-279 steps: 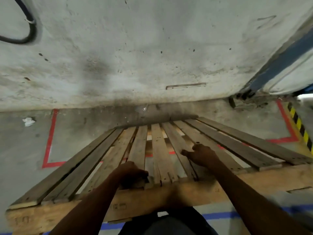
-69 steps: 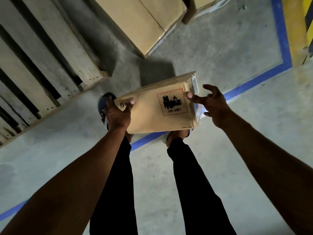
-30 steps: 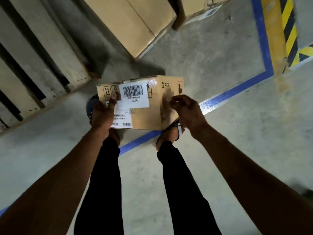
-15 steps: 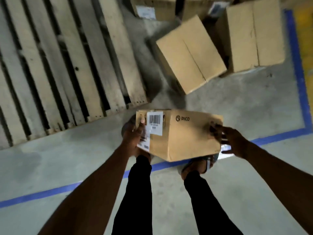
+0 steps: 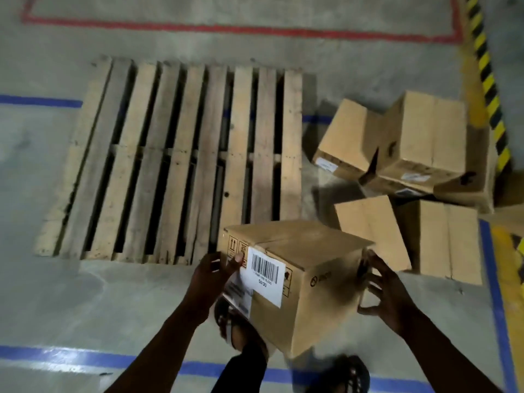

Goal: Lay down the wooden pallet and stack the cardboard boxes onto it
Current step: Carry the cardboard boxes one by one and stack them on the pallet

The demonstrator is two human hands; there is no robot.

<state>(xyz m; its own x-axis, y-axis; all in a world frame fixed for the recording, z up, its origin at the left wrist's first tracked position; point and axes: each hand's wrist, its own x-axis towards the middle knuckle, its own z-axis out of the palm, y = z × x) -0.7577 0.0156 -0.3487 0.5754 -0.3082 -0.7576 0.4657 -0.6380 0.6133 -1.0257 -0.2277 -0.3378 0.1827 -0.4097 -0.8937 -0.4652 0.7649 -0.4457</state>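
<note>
Head view, landmark: the wooden pallet (image 5: pixel 181 163) lies flat on the concrete floor (image 5: pixel 71 302), slats running away from the person, nothing on it yet.
Held box: a cardboard box (image 5: pixel 295 279) hangs in the air just in front of the pallet's near right corner, one corner turned toward the camera, so two side faces and the top all show.
Left hand: the left hand (image 5: pixel 209 276) presses flat on the box's left face, thumb over the edge of the barcode label (image 5: pixel 266 272); fingers closed against the card, bearing one side of the load.
Right hand: the right hand (image 5: pixel 382 290) is spread wide on the opposite right face, fingers fanned. The two palms squeeze from opposite sides, which is likely why the box stays up with no grip underneath.
Loose boxes: four or so more boxes (image 5: pixel 419 143) lie in a jumble to the right of the pallet, some tilted against each other; the nearest two (image 5: pixel 371 225) sit flat just beyond the pallet's right edge, close for short carries.
Floor marks: a red line (image 5: pixel 226 28) runs beyond the pallet's far edge, a blue line (image 5: pixel 71 358) passes on the near side at the person's feet, and yellow-black hazard striping (image 5: pixel 490 89) stands well right of the pallet.
Stage, as judged: pallet laid, first box in hand, stacking not begun.
Next move, as judged: swing the box left and forward over the slats and set it square in a corner, so later boxes can butt against it.
Risk: a palm-only squeeze may slip if the box is heavy.
</note>
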